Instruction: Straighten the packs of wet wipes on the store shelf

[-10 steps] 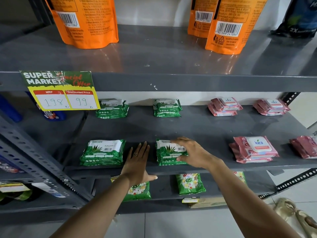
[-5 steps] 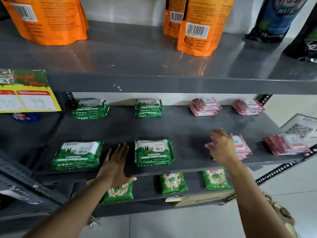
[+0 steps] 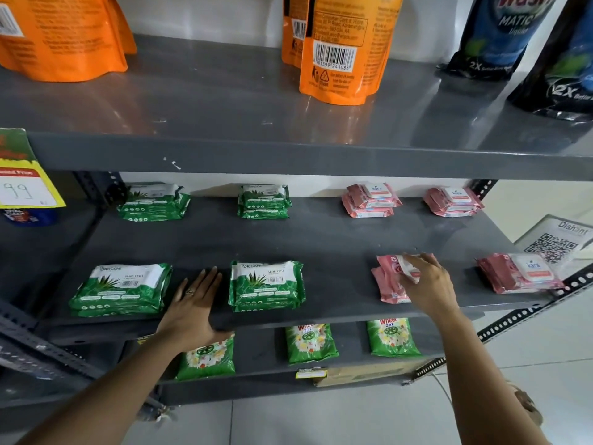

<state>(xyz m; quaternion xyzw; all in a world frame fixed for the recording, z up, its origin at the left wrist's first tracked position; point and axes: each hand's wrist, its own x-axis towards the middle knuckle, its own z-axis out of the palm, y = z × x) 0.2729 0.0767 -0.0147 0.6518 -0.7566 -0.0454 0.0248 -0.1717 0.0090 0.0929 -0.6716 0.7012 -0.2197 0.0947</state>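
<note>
The grey middle shelf (image 3: 321, 239) carries stacks of wet wipes in two rows. At the front lie two green stacks (image 3: 122, 289) (image 3: 267, 285) and two pink stacks (image 3: 390, 281) (image 3: 518, 273). At the back lie two green stacks (image 3: 154, 202) (image 3: 263, 200) and two pink stacks (image 3: 369, 200) (image 3: 453, 201). My left hand (image 3: 192, 308) rests flat on the shelf between the two front green stacks, fingers apart. My right hand (image 3: 428, 284) lies on the front pink stack, fingers curled over its top pack and hiding its right part.
Orange pouches (image 3: 340, 49) and dark blue pouches (image 3: 500, 30) stand on the upper shelf. Green detergent packets (image 3: 309, 343) lie on the lower shelf. A yellow price tag (image 3: 22, 184) hangs at left. A QR-code sign (image 3: 555, 242) sits at right.
My right hand left the front green stack, moved right and came down on the front pink stack. My left hand stayed flat on the shelf. The camera view swung to the right.
</note>
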